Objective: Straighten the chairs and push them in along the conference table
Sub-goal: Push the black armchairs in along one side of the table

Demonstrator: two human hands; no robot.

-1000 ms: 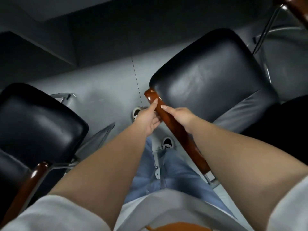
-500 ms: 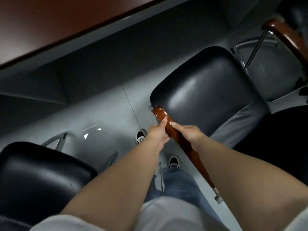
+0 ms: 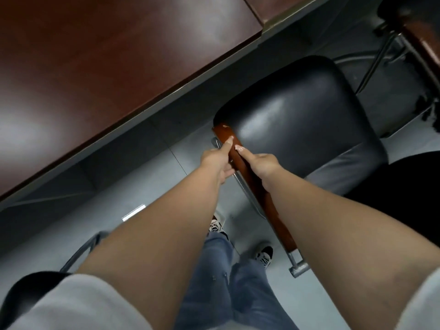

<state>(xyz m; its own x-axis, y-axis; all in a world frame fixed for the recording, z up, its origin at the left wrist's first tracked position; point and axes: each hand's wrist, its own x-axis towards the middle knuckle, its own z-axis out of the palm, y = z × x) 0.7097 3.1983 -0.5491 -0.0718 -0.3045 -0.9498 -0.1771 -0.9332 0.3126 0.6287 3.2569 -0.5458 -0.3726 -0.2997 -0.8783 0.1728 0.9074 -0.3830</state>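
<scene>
Chair [image 3: 297,125] right of centre, seat front now close to table [image 3: 107,67] edge, nearer than a second ago; so push-in underway, not finished; left hand [image 3: 215,160] and right hand [image 3: 260,163] both grip its wooden armrest [image 3: 259,194]; second chair [image 3: 419,32] far right.
</scene>
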